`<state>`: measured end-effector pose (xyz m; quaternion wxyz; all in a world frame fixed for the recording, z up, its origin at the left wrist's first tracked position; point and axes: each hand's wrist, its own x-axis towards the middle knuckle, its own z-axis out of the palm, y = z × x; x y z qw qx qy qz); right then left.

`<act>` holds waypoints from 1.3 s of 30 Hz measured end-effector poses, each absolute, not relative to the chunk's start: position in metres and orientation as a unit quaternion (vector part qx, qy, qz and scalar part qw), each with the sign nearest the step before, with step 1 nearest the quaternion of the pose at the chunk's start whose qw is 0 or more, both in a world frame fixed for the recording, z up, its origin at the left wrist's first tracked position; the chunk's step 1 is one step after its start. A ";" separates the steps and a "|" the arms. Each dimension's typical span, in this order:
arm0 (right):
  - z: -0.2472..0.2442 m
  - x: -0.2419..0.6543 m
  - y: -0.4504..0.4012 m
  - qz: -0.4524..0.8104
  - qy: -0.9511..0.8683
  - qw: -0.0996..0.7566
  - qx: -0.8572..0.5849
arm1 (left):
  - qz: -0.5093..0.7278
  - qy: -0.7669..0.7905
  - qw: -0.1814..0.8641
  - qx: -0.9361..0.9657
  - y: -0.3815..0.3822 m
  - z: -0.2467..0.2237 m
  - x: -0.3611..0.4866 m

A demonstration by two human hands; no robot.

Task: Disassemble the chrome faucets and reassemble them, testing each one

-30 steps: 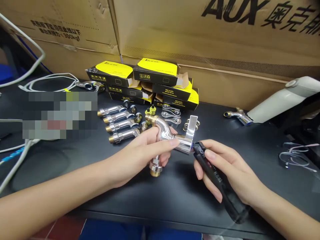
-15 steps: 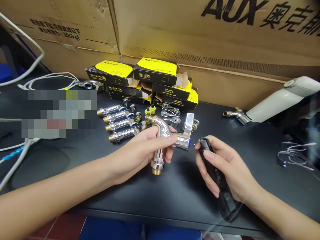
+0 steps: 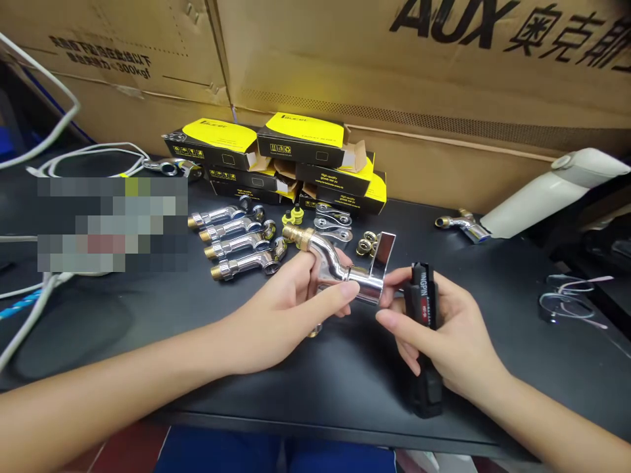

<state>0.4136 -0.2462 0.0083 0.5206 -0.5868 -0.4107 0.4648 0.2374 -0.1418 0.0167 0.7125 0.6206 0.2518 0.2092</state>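
The left hand (image 3: 283,312) holds a chrome tap (image 3: 332,259) just above the black desk (image 3: 345,374), in front of the stack of yellow-and-black boxes (image 3: 276,148). Its fingers are closed around the tap's curved body, with the thumb lying across the chrome. The tap's brass-threaded end points toward the boxes, and its flat chrome lever (image 3: 385,255) stands up on the side nearest the right hand (image 3: 446,328).

The fingers of the right hand are clamped around a black handheld tool (image 3: 422,305) with a red-marked label. Its tip is hidden, and what the tool does cannot be told. The thumb and forefinger reach toward the tap's chrome end, though any contact there is hard to tell.

Holding the tap firmly in one hand leaves the other free to bring the tool in with control, and keeping the fingers clear of the tap's end would give a better view of it.

In front of the boxes lie four more chrome taps (image 3: 236,263) in a neat row, with small brass rings (image 3: 366,244) and chrome plates (image 3: 332,223) beside them. Another chrome tap (image 3: 463,226) lies well to their right.
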 end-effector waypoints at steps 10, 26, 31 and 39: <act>0.007 0.412 -0.247 0.438 -0.415 0.529 -0.597 | 0.222 0.228 0.698 0.642 -0.145 0.017 0.237; 0.006 0.411 -0.249 0.414 -0.440 0.528 -0.597 | 0.228 0.223 0.714 0.623 -0.145 0.015 0.239; 0.007 0.412 -0.248 0.384 -0.456 0.534 -0.600 | 0.232 0.235 0.706 0.626 -0.145 0.015 0.240; 0.007 0.412 -0.247 0.354 -0.457 0.542 -0.609 | 0.237 0.235 0.694 0.638 -0.144 0.011 0.239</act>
